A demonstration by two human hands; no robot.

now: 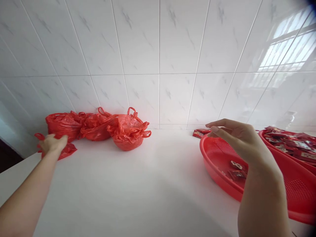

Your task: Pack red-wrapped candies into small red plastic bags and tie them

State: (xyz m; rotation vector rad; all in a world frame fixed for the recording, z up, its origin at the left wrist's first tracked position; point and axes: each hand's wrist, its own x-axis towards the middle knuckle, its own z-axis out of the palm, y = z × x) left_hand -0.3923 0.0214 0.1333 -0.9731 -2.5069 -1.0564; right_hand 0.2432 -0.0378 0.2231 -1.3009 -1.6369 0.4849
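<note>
At the far left my left hand (53,144) is closed on a thin red plastic bag (68,151), which lies flat and crumpled on the white table. Its fingertips are partly hidden behind the hand. Just behind stand filled, bunched red plastic bags (64,125), in a row with another round one (128,131). My right hand (237,138) hovers over a red perforated basket (219,179), fingers stretched out and bent at the wrist, with nothing visible in it. A few small red-wrapped packets (237,174) lie in that basket, partly hidden by my wrist.
A second red basket (264,135) at the right holds a heap of red packets (293,143). More packets (200,133) lie on the white table (153,184) by the wall. A tiled wall (177,49) bounds the back; the table's left edge shows.
</note>
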